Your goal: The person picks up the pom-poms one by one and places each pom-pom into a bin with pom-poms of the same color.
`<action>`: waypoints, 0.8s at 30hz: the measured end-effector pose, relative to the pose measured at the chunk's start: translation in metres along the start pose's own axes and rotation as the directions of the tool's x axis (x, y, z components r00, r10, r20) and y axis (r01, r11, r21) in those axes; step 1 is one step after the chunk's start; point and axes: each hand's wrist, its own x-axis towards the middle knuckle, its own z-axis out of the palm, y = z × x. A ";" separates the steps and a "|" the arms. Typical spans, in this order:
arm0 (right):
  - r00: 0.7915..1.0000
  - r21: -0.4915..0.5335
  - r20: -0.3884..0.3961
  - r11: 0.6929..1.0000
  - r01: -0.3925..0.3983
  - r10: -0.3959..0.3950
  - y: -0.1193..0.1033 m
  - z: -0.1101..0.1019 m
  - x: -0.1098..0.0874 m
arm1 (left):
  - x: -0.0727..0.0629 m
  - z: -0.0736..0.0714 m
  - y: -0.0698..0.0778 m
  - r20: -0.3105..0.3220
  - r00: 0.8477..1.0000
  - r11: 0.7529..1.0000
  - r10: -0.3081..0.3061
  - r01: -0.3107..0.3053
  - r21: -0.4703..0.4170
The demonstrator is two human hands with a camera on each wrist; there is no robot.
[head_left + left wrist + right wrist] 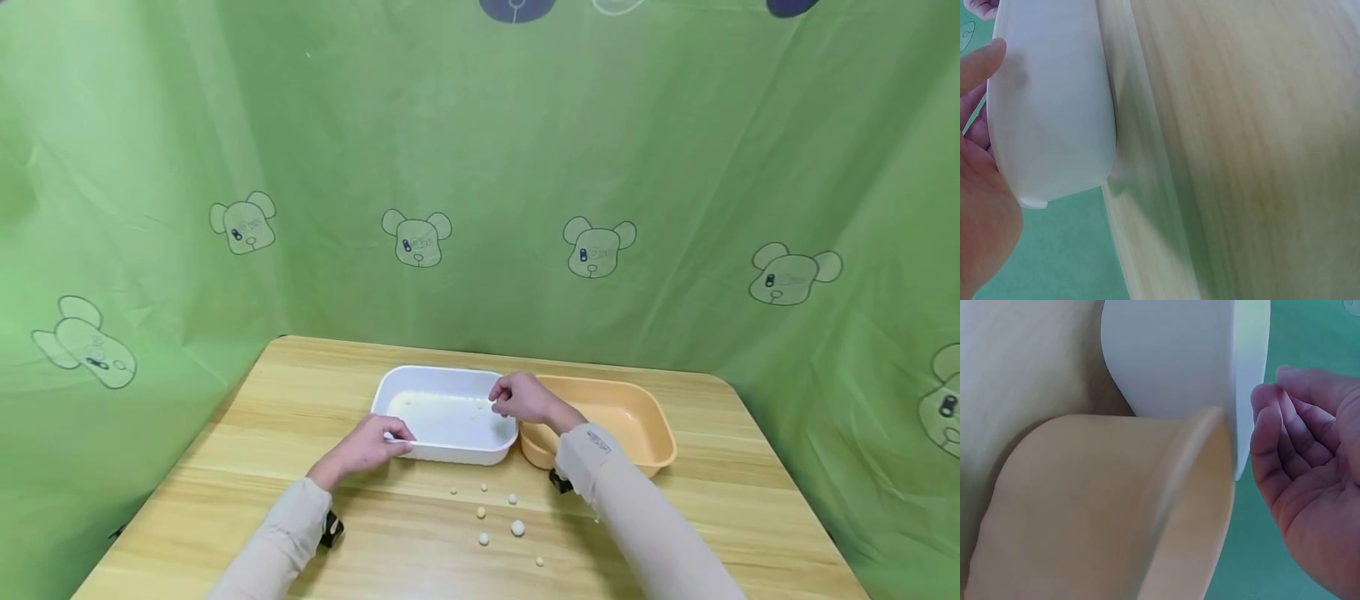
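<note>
A white plastic tub [450,454] stands on the table, with a few tiny balls [480,405] on its floor. My left hand [367,444] grips its near left rim, thumb on the outer wall and fingers over the inside; the thumb [985,62] shows in the left wrist view. Above the tub's right end hovers my right hand [522,397], fingers loosely bent and thumb close to the fingertips [1266,394]. Nothing shows between them. An orange tub [656,425] sits right beside the white one, partly hidden by my right forearm.
Several small white and yellowish balls lie loose on the wooden table [405,533] in front of the tubs, the largest a white ball [517,527]. Behind and at both sides hangs a green curtain [495,308] with bear faces printed on it.
</note>
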 end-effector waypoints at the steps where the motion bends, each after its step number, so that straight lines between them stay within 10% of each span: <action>1: 1.000 -0.004 -0.001 1.000 0.005 -0.005 -0.001 -0.001 -0.002 | 0.000 0.000 0.000 0.000 1.000 1.000 0.004 -0.004 0.004; 24: 0.963 -0.103 0.094 0.959 0.263 -0.254 0.005 -0.009 -0.103 | 0.000 0.003 0.000 -0.011 1.000 1.000 0.006 -0.006 0.002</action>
